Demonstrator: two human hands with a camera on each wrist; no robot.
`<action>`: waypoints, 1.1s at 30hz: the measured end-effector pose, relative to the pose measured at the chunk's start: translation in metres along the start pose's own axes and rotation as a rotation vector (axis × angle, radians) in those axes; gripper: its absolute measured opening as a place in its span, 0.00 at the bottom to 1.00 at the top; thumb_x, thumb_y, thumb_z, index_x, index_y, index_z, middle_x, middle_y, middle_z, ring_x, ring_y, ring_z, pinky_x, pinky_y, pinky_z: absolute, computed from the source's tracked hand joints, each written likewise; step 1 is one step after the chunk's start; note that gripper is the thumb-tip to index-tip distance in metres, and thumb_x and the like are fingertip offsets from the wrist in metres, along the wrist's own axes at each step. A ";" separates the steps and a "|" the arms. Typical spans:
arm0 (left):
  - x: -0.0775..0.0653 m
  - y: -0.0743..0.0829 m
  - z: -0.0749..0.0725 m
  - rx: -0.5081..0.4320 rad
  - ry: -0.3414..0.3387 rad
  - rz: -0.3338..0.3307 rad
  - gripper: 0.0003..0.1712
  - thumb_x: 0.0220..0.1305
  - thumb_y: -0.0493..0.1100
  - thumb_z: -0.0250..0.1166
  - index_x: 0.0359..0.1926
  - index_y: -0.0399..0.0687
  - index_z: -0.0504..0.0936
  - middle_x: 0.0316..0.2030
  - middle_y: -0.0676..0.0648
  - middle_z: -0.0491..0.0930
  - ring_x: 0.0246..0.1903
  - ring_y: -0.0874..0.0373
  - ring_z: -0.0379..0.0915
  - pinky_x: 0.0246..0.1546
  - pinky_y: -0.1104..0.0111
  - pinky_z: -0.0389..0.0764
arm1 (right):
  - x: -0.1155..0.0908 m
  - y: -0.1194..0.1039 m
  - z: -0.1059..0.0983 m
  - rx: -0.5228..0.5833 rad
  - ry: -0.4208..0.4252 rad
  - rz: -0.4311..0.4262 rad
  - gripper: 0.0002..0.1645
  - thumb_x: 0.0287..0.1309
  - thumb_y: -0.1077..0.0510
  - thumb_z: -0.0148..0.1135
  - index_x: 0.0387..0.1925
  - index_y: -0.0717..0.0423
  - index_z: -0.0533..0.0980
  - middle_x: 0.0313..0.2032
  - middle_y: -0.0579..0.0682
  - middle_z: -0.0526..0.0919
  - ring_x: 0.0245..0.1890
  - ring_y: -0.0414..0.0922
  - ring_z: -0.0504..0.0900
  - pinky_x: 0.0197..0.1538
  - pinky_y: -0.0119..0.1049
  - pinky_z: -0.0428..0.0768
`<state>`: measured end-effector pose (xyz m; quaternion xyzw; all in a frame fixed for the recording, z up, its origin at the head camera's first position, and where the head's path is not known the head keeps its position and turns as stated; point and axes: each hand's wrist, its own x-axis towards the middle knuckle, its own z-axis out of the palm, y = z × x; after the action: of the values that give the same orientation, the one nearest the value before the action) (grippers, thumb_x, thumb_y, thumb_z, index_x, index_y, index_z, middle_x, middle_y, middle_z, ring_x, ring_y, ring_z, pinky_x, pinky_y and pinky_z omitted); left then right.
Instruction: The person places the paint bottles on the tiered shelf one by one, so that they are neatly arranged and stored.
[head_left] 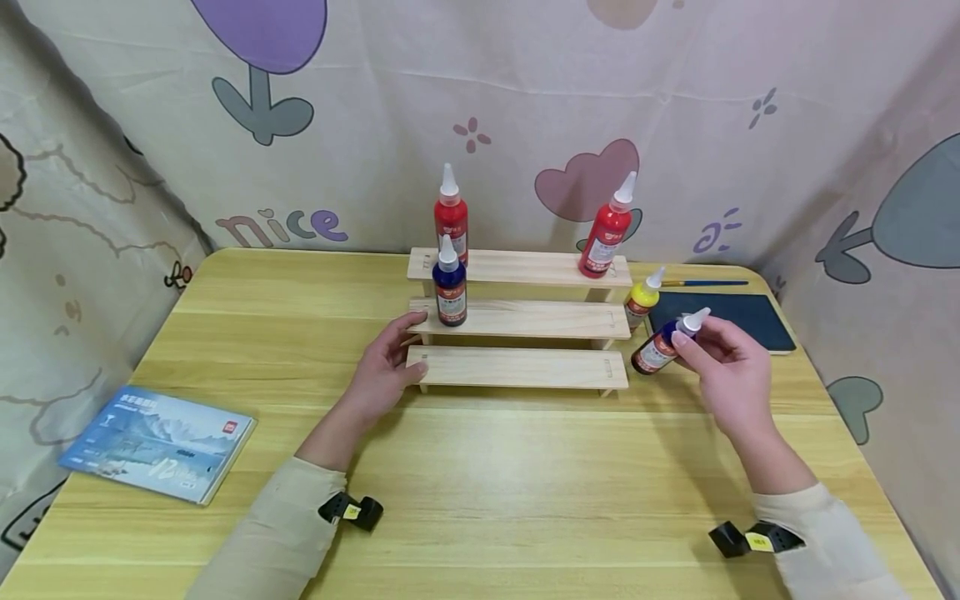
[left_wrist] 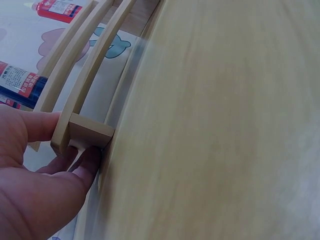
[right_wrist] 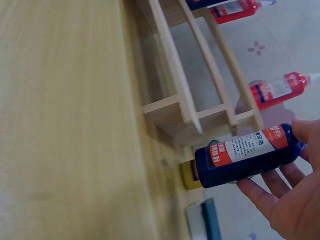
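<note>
A three-tier wooden step rack [head_left: 517, 367] stands on the table. My left hand [head_left: 384, 367] grips its left end, thumb at the bottom step and fingers by the middle one; the left wrist view has the fingers curled about a step's end [left_wrist: 62, 132]. My right hand [head_left: 731, 367] pinches a dark blue squeeze bottle [right_wrist: 245, 156] near its white nozzle cap, tilted, just right of the rack. Another blue bottle [head_left: 451, 292] stands at the left of the middle step. On the top step are two red bottles, one left [head_left: 451, 218], one right [head_left: 606, 237].
Behind the held bottle stands a yellow bottle [head_left: 642, 298], beside the rack's right end. A dark flat book-like item [head_left: 738, 321] and a blue-handled paintbrush [head_left: 705, 283] lie at the back right. A blue-covered pad [head_left: 161, 442] lies at the left. Printed cloth [head_left: 390, 125] hangs behind.
</note>
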<state>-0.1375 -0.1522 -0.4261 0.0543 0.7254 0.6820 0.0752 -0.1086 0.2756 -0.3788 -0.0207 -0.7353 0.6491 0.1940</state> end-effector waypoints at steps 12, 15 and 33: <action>0.000 -0.001 -0.001 0.002 0.000 0.009 0.43 0.60 0.19 0.59 0.72 0.54 0.67 0.70 0.46 0.63 0.66 0.47 0.62 0.67 0.55 0.63 | 0.006 -0.032 0.001 -0.217 -0.017 -0.114 0.18 0.58 0.70 0.68 0.52 0.66 0.81 0.41 0.48 0.84 0.37 0.41 0.83 0.39 0.26 0.82; 0.001 -0.001 0.000 0.002 0.001 0.010 0.43 0.60 0.18 0.60 0.72 0.54 0.67 0.70 0.46 0.63 0.66 0.47 0.62 0.68 0.56 0.62 | 0.008 -0.038 0.004 -0.230 -0.021 -0.136 0.18 0.59 0.69 0.68 0.52 0.65 0.81 0.42 0.48 0.83 0.37 0.42 0.82 0.40 0.25 0.81; 0.000 -0.001 0.000 0.010 -0.001 0.016 0.43 0.60 0.19 0.59 0.72 0.54 0.67 0.70 0.45 0.63 0.66 0.47 0.62 0.67 0.55 0.62 | 0.031 -0.062 0.041 -0.220 -0.149 -0.214 0.19 0.63 0.65 0.66 0.55 0.61 0.81 0.43 0.48 0.82 0.39 0.46 0.77 0.43 0.26 0.80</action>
<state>-0.1377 -0.1526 -0.4271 0.0607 0.7285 0.6788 0.0699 -0.1361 0.2358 -0.3147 0.0848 -0.8122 0.5401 0.2034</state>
